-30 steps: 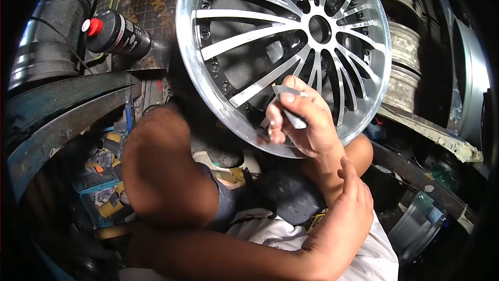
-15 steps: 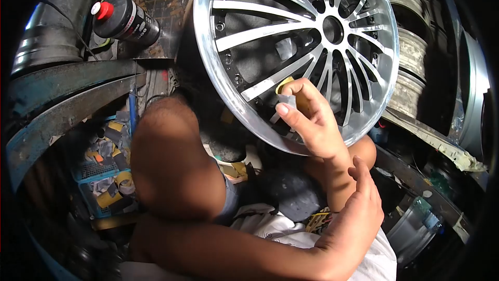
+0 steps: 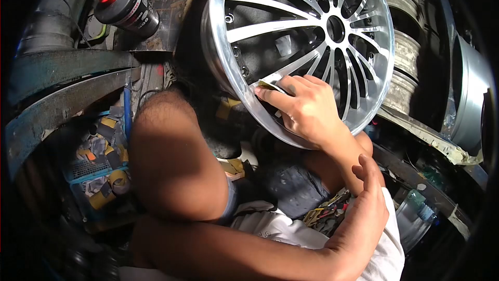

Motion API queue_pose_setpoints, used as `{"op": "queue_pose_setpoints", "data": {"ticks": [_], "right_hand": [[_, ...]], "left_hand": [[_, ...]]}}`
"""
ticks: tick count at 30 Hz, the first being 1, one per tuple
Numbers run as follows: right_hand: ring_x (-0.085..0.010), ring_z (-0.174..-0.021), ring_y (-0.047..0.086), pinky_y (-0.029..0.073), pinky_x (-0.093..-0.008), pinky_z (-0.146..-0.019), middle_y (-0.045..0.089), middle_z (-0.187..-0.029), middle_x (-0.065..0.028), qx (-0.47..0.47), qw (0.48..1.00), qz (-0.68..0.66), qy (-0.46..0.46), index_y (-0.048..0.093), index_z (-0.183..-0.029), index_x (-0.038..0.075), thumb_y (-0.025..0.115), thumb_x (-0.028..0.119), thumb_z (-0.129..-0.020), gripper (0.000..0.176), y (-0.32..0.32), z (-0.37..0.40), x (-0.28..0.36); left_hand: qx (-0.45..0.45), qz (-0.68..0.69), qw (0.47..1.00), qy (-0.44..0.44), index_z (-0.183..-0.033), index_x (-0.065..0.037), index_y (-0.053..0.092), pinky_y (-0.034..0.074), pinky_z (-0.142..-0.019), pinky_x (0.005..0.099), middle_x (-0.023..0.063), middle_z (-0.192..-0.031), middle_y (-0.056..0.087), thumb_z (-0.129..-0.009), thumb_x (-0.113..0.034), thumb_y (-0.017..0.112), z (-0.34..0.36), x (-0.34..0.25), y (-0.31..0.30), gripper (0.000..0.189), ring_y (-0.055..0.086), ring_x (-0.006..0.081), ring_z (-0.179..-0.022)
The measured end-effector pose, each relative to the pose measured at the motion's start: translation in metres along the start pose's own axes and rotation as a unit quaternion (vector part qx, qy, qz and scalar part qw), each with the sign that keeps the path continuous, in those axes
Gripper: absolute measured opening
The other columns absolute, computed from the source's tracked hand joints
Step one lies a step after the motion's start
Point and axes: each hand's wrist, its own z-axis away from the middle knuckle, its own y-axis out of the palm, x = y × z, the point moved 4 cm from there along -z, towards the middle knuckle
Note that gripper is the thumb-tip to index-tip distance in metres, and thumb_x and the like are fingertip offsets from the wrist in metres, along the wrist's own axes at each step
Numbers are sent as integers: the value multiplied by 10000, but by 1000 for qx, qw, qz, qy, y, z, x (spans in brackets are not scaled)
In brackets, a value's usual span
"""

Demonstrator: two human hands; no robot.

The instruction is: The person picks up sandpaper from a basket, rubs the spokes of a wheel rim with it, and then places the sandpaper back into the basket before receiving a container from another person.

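Observation:
My right hand [image 3: 304, 105] presses a small folded piece of sandpaper [image 3: 267, 84], yellow on one side, against the lower left of a car wheel rim [image 3: 244, 31]. Fingers and thumb are closed on the sandpaper, which is partly hidden under them. The rim has polished silver spokes with black recesses and stands tilted in front of my knees. My left arm crosses my lap from the lower left. At its end, my left hand [image 3: 366, 195] is raised beside my right forearm, holding nothing, with its fingers stretched out; contact with the forearm cannot be made out.
A black bottle with a red and white cap [image 3: 127, 8] stands at upper left. Blue baskets [image 3: 86, 179] hold many sandpaper scraps at left. Metal beams [image 3: 67, 81] run beside them. More wheel rims [image 3: 405, 47] are stacked at right, with another rim [image 3: 470, 94] beyond.
My right hand has turned over and lowered the sandpaper from above the spokes onto the rim's lower left edge. My left hand has risen slightly. The view has shifted a little.

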Motion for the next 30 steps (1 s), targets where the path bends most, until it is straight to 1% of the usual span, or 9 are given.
{"op": "queue_pose_setpoints", "data": {"ticks": [2,6,10,14,17,22,25,29,30], "right_hand": [[-214,-654,651,496,-362,-598,623,-801,-20,40,999,20,-8,752,-1158,189,685,135,-787,381,-2,0,0],[-212,-653,651,494,-370,-580,604,-742,-23,26,999,17,-29,744,-1142,181,676,160,-805,345,-1,-7,1],[-211,-628,667,493,-355,-565,606,-726,-20,56,997,42,-23,737,-1128,189,670,174,-844,292,-7,-12,6],[-197,-575,664,495,-350,-558,601,-720,-10,72,995,67,-4,736,-1103,198,677,191,-831,279,-8,-5,11],[-201,-563,654,496,-349,-559,599,-716,-12,30,998,46,-18,734,-1103,197,680,191,-812,295,-4,-6,6],[-209,-588,651,497,-350,-562,598,-707,-10,18,999,35,-3,725,-1068,189,685,194,-790,281,-3,-5,5],[-209,-588,649,499,-348,-567,598,-708,-7,53,996,66,26,731,-1100,194,685,190,-786,317,-11,5,10],[-198,-597,655,500,-346,-568,593,-708,-6,-9,999,37,3,740,-1100,211,684,182,-792,314,-2,2,3],[-202,-603,656,506,-354,-575,590,-710,-8,18,999,1,34,744,-1087,205,684,180,-792,302,4,7,0]], "left_hand": [[3,1,1000,-2,-1293,81,546,459,-984,132,82,-1156,697,-1059,-208,573,-1,0,2,373,632,19,-992],[8,4,1000,-3,-1294,81,546,460,-983,133,83,-1157,696,-1058,-209,575,-2,0,4,375,631,19,-993],[12,2,1000,1,-1294,81,545,461,-982,133,83,-1157,696,-1057,-209,577,-1,-1,4,376,631,19,-994],[8,-1,1000,-1,-1294,82,545,462,-981,134,84,-1158,695,-1056,-210,579,-1,-4,1,378,631,20,-996],[6,-4,1000,-5,-1295,82,544,462,-980,134,84,-1159,694,-1055,-210,581,0,-4,0,379,631,20,-996],[-2,-6,1000,-12,-1295,82,544,463,-979,135,85,-1160,694,-1054,-210,584,1,-3,-5,381,630,20,-998],[-5,-9,1000,-12,-1295,82,543,464,-978,135,85,-1161,693,-1053,-211,585,1,-5,-5,382,630,21,-998],[-11,-8,1000,-14,-1296,83,543,465,-976,136,86,-1161,692,-1052,-211,587,2,-5,-7,384,630,21,-1000],[-13,-9,1000,-16,-1296,83,543,465,-976,136,86,-1162,692,-1052,-211,588,2,-4,-7,384,630,21,-1000]]}}
